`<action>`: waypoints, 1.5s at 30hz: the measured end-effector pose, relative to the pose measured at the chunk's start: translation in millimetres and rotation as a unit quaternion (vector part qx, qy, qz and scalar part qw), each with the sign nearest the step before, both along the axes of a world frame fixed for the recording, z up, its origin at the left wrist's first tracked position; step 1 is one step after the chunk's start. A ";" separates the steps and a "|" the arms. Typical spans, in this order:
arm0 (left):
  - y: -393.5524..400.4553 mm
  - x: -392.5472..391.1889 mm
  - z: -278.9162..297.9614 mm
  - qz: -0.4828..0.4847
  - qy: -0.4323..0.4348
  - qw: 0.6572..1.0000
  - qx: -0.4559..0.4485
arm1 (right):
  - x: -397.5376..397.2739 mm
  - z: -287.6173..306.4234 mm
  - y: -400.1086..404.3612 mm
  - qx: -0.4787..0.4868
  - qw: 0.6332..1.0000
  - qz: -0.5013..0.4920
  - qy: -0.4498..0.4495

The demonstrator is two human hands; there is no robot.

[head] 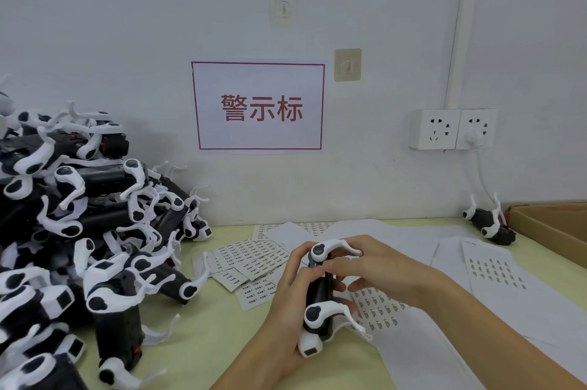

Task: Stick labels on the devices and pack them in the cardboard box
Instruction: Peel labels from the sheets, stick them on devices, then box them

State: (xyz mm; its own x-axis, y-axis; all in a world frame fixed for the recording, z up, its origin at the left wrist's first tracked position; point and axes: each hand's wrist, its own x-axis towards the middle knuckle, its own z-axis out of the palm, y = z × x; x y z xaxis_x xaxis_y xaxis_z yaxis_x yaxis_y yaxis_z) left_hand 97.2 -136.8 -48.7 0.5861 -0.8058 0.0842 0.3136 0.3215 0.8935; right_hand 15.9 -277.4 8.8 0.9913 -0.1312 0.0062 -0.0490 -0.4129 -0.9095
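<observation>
Device in my hands [318, 289]: a black body with white curved arms, held upright near the middle of the table [203, 338], just in front of me.
My left hand [286, 304]: its fingers are curled around the black body from the left side and they grip it firmly.
My right hand [365, 269]: its fingertips are bent onto the upper part of the same device, and I judge that they press a label there. The label itself is too small to see.
Step in hand: I think it is the sticking of one label on this one device, not the packing.
Pile of devices [79, 224]: a big heap at the left, from near to far. I cannot tell if any of them has a label, so I take them as work still to do.
Single device at far right [489, 224]: it lies on its side just beside the cardboard box [546, 224], outside of it.
Cardboard box: only its corner shows at the far right edge. What is inside is hidden, so I cannot say how many are packed.
Label sheets [254, 262]: several sheets are spread between the pile and my hands, and more sheets [495, 272] lie under and to the right of my hands. Many labels remain on them.
Progress, my judgement: the task seems to be in an early or middle part, because the pile is large and the labels are many.
</observation>
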 end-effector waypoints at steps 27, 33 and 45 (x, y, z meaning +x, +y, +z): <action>0.1 -4.7 1.8 0.037 0.005 0.999 0.005 | 3.6 -3.8 -3.9 0.063 0.998 -0.010 0.022; 1.6 -6.8 2.5 0.039 0.012 0.999 -0.019 | 2.6 -2.7 -4.1 0.080 0.996 0.013 0.029; -1.0 0.1 -0.7 0.045 -0.008 0.999 0.009 | 1.5 -2.9 -4.9 0.075 0.997 0.011 0.028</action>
